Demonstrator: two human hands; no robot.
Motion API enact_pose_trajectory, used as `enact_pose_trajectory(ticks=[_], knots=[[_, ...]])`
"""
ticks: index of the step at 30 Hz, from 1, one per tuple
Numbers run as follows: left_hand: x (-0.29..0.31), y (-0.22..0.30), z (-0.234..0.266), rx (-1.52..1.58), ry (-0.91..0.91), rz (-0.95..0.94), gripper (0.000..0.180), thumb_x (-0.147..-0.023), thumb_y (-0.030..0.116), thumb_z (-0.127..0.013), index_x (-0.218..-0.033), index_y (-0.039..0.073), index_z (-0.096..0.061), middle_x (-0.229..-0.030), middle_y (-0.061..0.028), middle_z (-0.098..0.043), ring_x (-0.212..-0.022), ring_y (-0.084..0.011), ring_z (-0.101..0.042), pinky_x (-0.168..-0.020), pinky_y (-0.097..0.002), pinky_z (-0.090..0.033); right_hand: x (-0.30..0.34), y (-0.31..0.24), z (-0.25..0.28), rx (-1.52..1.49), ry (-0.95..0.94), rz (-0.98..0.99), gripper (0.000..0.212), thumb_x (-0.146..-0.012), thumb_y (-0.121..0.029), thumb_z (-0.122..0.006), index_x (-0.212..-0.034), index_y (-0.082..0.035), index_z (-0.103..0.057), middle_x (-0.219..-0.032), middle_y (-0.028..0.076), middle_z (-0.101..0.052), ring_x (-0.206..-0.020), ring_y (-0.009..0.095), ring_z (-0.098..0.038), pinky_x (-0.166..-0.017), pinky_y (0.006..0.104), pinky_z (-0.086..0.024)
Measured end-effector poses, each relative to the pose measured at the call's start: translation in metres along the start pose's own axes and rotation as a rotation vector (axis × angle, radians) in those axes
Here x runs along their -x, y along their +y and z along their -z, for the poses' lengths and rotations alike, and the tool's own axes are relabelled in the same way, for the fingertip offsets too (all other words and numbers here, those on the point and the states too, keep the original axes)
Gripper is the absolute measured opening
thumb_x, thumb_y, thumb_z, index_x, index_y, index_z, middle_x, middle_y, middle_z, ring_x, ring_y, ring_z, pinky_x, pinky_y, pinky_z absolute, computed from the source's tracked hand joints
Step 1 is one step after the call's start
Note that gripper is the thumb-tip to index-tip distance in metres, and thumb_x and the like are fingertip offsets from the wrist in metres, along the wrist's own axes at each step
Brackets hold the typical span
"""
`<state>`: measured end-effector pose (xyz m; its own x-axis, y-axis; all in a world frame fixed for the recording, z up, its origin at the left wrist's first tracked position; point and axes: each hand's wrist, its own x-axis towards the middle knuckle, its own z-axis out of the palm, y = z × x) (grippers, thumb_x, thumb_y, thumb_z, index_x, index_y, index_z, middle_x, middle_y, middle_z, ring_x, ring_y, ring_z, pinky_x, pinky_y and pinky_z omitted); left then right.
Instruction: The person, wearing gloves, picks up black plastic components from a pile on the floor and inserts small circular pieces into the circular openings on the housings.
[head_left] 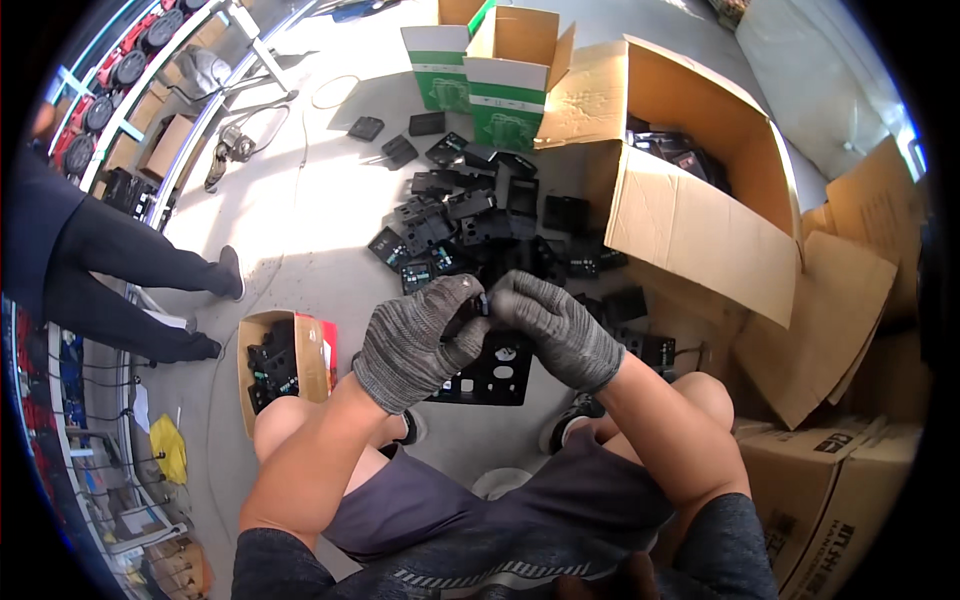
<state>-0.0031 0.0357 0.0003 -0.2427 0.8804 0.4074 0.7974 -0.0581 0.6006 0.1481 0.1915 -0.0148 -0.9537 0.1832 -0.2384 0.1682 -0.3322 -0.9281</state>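
Both hands wear grey knit gloves and meet in the middle of the view. My left hand (415, 340) is closed, fingertips and thumb pinched around something small and dark. Beside it, my right hand (560, 330) is also closed, its fingertips turned in toward the same spot. Between them shows a small dark piece (483, 304), too covered by the gloves to name. Just below the hands is a flat black plate with round and oblong holes (500, 377), partly hidden by them; whether a hand supports it cannot be seen.
A heap of black plastic housings (475, 205) lies on the floor ahead. A small carton of black parts (250, 375) stands left, a large open carton (700, 195) right, green-and-white boxes (508, 100) behind. Another person's legs (130, 250) are at left, beside shelving (130, 130).
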Motion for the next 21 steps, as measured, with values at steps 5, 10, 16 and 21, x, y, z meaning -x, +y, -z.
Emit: enact_pose_trajectory(ticks=[5, 10, 16, 21], knots=[[0.004, 0.001, -0.001, 0.015, -0.041, 0.094, 0.039, -0.087, 0.025, -0.076, -0.120, 0.008, -0.064, -0.105, -0.0144, -0.072, -0.088, -0.0341, -0.073, -0.073, -0.0399, -0.059, 0.002, -0.002, 0.005, 0.028, 0.011, 0.202, 0.035, -0.099, -0.022, -0.063, -0.129, -0.005, -0.055, -0.115, 0.002, -0.057, -0.105, 0.010, -0.054, -0.096, 0.0284, -0.047], [0.003, 0.002, 0.000, -0.019, -0.043, 0.059, 0.040, -0.086, 0.023, -0.076, -0.121, 0.009, -0.063, -0.102, -0.0139, -0.072, -0.086, -0.0338, -0.073, -0.072, -0.0401, -0.059, 0.004, -0.001, -0.007, -0.076, 0.035, 0.176, 0.043, -0.098, -0.040, -0.061, -0.126, -0.007, -0.060, -0.122, 0.004, -0.056, -0.111, 0.013, -0.054, -0.099, 0.0319, -0.046], [0.001, 0.006, 0.002, 0.026, -0.057, 0.108, 0.036, -0.090, 0.024, -0.073, -0.120, 0.006, -0.062, -0.093, -0.0147, -0.071, -0.080, -0.0308, -0.072, -0.074, -0.0370, -0.056, -0.005, 0.009, 0.006, -0.076, -0.023, 0.020, 0.050, -0.092, -0.026, -0.065, -0.136, -0.008, -0.050, -0.127, 0.007, -0.053, -0.115, 0.016, -0.055, -0.101, 0.0332, -0.047], [0.004, 0.002, 0.002, 0.032, -0.061, 0.120, 0.038, -0.091, 0.025, -0.073, -0.120, 0.005, -0.062, -0.092, -0.0139, -0.070, -0.079, -0.0295, -0.071, -0.074, -0.0364, -0.056, 0.001, 0.000, -0.012, -0.279, 0.082, 0.100, 0.037, -0.102, -0.030, -0.059, -0.130, -0.005, -0.056, -0.120, 0.008, -0.059, -0.108, 0.014, -0.058, -0.100, 0.0316, -0.047]])
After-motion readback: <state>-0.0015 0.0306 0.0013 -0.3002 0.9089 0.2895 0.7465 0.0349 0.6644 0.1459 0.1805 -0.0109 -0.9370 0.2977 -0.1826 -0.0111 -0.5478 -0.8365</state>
